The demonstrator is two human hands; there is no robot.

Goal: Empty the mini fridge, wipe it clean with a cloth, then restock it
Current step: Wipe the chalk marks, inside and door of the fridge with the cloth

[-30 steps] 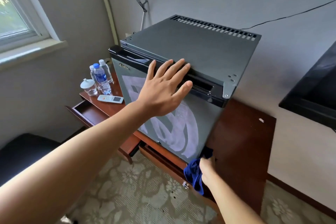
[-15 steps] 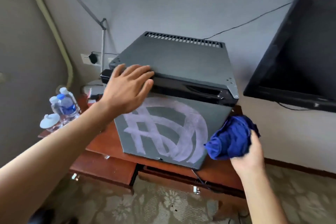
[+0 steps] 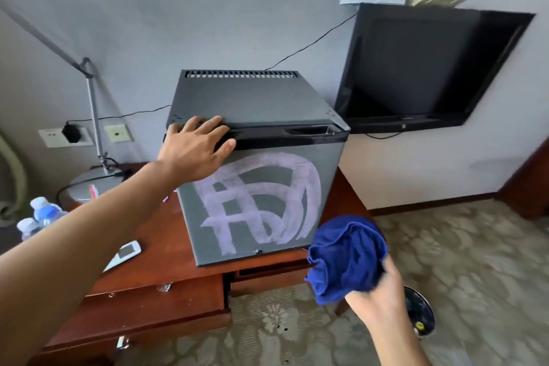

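A dark grey mini fridge (image 3: 252, 104) stands on a wooden desk (image 3: 166, 235), its door shut and smeared with white streaks (image 3: 258, 199). My left hand (image 3: 196, 148) rests on the fridge's top front left corner, fingers fairly straight over the door's black top trim. My right hand (image 3: 377, 303) grips a bunched blue cloth (image 3: 344, 258), held in the air in front of the door's lower right corner, apart from it.
Water bottles (image 3: 41, 217) stand at the desk's left end, a white remote (image 3: 124, 252) lies nearer. A desk lamp (image 3: 92, 116) stands behind. A black TV (image 3: 421, 68) hangs on the wall at right. A dark bin (image 3: 419, 312) sits on the patterned carpet.
The view has swung to the right. My right hand has lifted the blue cloth from the fridge's lower corner and drawn it away. My left hand slid to the fridge's top left corner.
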